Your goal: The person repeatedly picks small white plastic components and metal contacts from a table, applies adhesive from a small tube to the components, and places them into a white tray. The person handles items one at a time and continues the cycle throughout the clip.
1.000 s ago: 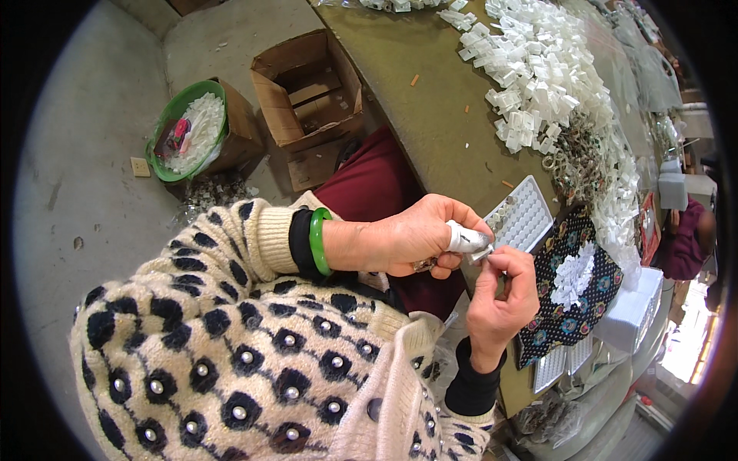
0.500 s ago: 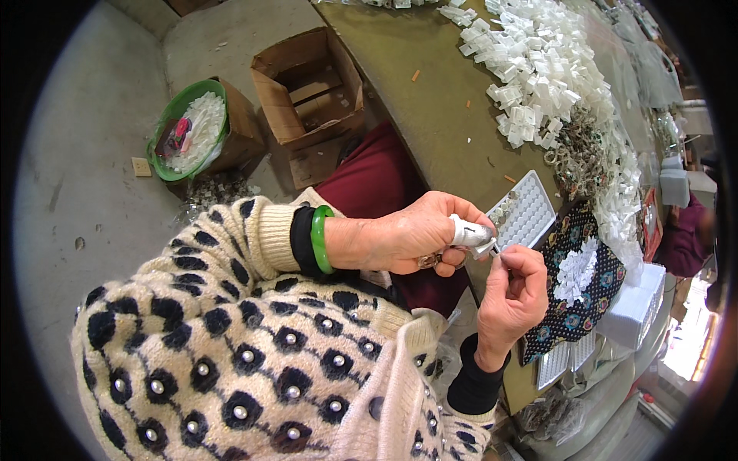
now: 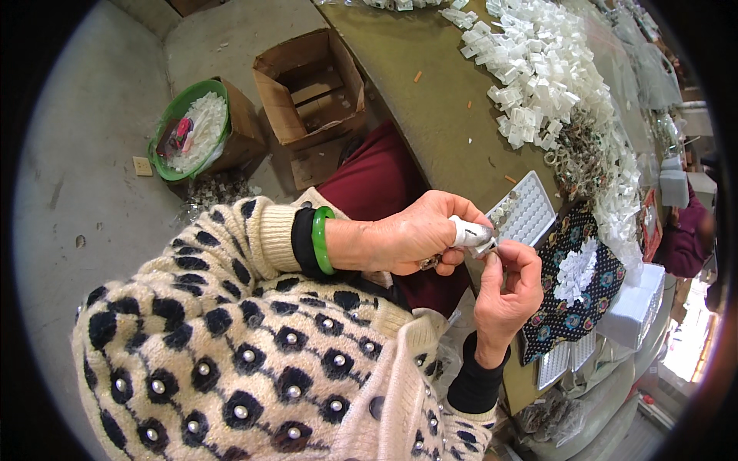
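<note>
My left hand [image 3: 419,234], a green bangle [image 3: 321,240] on its wrist and white tape round its thumb, is closed over the table's near edge. In its fingertips is a small pale piece [image 3: 484,247], mostly hidden. My right hand [image 3: 507,296] meets it there, thumb and forefinger pinched together; what they grip is too small to make out. Just beyond the fingertips lies a white tray [image 3: 532,206] with rows of slots and a few small metallic pieces at its near side.
Clear plastic pieces [image 3: 538,69] are heaped on the table [image 3: 430,84], beside tangled rings [image 3: 580,157]. White tags [image 3: 576,273] lie on a dark patterned cloth [image 3: 607,253] near stacked white trays [image 3: 639,307]. An open cardboard box [image 3: 277,111] and a green-rimmed tub [image 3: 154,157] stand left.
My right hand has moved slightly up and left, bringing its pinched fingertips against the piece in my left hand. The left hand has hardly moved.
</note>
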Action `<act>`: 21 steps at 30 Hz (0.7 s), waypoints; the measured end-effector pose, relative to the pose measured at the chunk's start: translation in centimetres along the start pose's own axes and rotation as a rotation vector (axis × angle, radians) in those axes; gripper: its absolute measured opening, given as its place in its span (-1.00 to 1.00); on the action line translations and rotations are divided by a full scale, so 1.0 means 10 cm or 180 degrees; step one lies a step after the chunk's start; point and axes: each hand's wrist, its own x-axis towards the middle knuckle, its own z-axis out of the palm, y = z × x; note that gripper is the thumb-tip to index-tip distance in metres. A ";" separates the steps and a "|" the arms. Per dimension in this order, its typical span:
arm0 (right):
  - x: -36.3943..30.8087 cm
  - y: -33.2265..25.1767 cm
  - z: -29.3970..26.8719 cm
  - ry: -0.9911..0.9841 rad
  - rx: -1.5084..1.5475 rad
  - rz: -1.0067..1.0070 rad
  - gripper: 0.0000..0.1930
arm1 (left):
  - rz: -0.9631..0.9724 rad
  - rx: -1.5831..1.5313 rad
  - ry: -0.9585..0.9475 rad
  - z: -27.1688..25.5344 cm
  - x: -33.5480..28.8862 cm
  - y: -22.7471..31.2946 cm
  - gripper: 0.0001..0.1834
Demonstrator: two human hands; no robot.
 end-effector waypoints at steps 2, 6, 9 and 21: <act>0.01 0.01 -0.04 -0.0055 -0.0134 -0.0123 -0.82 | 0.0049 0.0002 -0.0006 0.01 0.00 0.01 -0.83; 0.01 0.03 -0.06 -0.0177 -0.0347 -0.0246 -0.83 | -0.0008 0.0063 0.0034 0.04 -0.01 0.01 -0.83; 0.02 0.08 -0.04 -0.0221 -0.0391 -0.0226 -0.83 | 0.0000 0.0138 0.0081 0.03 0.04 -0.02 -0.83; -0.02 -0.01 -0.03 -0.0416 -0.0406 -0.0138 -0.87 | 0.0072 0.0831 -0.0240 -0.02 -0.01 -0.03 -0.80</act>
